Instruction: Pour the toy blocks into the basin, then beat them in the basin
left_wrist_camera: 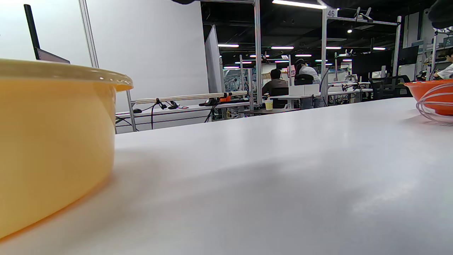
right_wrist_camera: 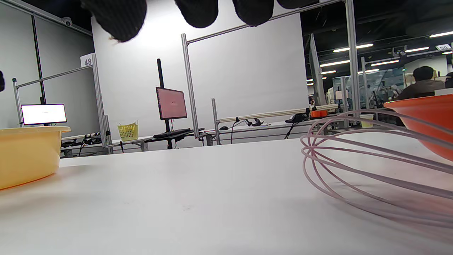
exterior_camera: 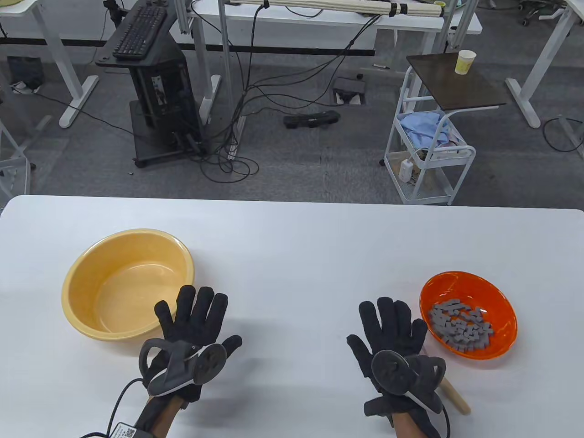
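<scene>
An empty yellow basin (exterior_camera: 132, 283) stands at the table's left; the left wrist view shows its wall (left_wrist_camera: 53, 141) close by. At the right, an orange bowl (exterior_camera: 456, 279) holds several grey toy blocks (exterior_camera: 461, 326). My left hand (exterior_camera: 194, 315) lies flat with straight fingers just right of the basin, holding nothing. Beside the orange bowl's left edge my right hand (exterior_camera: 392, 326) is spread flat, fingertips (right_wrist_camera: 198, 12) hanging free. A whisk lies under it: its wooden handle (exterior_camera: 454, 397) sticks out behind the wrist, its wire loops (right_wrist_camera: 354, 166) rest beside the bowl (right_wrist_camera: 424, 120).
The white table (exterior_camera: 292, 246) stretches between basin and bowl. Beyond its far edge are a white trolley (exterior_camera: 429, 159), a dark side table with a paper cup (exterior_camera: 464, 61), cables and a keyboard stand (exterior_camera: 150, 68) on the floor.
</scene>
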`<state>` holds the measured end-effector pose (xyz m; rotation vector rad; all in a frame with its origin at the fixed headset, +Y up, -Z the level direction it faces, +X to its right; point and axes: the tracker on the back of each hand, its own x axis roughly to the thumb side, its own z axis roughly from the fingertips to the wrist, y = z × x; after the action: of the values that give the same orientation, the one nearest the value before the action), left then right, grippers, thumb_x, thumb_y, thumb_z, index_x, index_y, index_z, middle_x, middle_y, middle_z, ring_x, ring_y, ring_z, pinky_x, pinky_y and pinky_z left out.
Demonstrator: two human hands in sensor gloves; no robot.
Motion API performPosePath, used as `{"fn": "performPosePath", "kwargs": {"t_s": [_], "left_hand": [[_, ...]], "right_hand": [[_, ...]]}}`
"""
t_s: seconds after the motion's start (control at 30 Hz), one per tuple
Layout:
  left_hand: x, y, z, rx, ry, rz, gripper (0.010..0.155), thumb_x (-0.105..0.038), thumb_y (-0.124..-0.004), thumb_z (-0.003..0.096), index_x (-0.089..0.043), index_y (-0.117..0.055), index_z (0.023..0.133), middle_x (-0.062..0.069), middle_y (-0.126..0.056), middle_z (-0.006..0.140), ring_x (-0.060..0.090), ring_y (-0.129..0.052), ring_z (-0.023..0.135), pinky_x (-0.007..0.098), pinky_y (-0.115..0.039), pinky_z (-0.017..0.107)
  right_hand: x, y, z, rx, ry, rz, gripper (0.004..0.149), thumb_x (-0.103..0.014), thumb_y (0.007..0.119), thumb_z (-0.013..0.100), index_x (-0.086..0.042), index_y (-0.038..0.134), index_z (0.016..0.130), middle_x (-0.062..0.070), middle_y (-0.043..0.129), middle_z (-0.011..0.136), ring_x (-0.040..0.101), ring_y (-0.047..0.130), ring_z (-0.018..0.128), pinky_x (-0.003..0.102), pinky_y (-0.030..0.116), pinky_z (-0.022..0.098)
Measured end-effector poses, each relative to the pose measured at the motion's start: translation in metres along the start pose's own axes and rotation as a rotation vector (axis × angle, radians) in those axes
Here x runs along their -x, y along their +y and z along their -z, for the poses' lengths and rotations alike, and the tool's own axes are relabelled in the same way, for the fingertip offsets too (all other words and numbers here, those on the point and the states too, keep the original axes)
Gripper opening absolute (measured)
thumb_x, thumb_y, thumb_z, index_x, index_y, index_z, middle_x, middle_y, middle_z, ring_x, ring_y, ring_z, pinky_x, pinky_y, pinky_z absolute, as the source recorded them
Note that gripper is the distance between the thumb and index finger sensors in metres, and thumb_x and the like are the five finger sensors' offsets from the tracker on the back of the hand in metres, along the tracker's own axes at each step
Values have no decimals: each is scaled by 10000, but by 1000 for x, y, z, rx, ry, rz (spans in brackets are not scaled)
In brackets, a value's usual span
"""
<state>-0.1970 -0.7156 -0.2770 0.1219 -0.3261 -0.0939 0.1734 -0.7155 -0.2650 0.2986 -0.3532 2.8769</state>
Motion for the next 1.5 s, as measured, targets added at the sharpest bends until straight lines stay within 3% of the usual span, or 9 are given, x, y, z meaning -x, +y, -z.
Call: {"fn": "performPosePath", "kwargs": {"t_s": [0.4,0.9,1.1,1.27,1.37,1.5], "left_hand": [[6,8,-1,-17,24,-36,847,-631,-466,663,-51,-236,1235,335,-239,1291,653,-198,1143,901,-210,649],[28,24,-5,-82,124,-89,827,-607,-472,672,-28,-274,1228,336,-321,1280,630,-308,1155,887,-305,678],[63,38,-14,-150,278,-136,773,-547,-509,690,-4,-336,1212,334,-427,1248,598,-456,1136,824,-455,712],[102,39,-27,-170,487,-80,733,-487,-561,699,20,-375,1193,340,-472,1213,585,-563,1081,750,-554,714],[127,36,-38,-117,672,-87,764,-477,-572,706,60,-334,1194,396,-390,1215,601,-538,1075,759,-537,712],[152,26,-49,59,917,-141,887,-501,-554,719,155,-165,1173,505,-202,1191,633,-507,1062,763,-528,711]], "right_hand": [[-1,-1,-1,-5,3,0,683,-492,613,680,-138,348,1201,297,267,1238,607,224,1070,860,202,678],[26,-17,-7,69,114,36,683,-487,618,681,-125,360,1200,300,309,1236,610,273,1073,864,219,679],[34,-18,-8,76,139,47,682,-485,619,681,-125,362,1199,298,305,1236,609,269,1073,864,221,678],[34,-18,-9,84,135,55,674,-479,621,680,-131,365,1197,294,305,1236,606,262,1073,863,223,678],[34,-18,-8,83,133,56,672,-478,621,680,-134,365,1197,293,306,1236,607,263,1072,862,223,678],[34,-18,-9,84,134,59,672,-477,621,681,-131,366,1197,295,306,1236,605,262,1073,862,222,679]]}}
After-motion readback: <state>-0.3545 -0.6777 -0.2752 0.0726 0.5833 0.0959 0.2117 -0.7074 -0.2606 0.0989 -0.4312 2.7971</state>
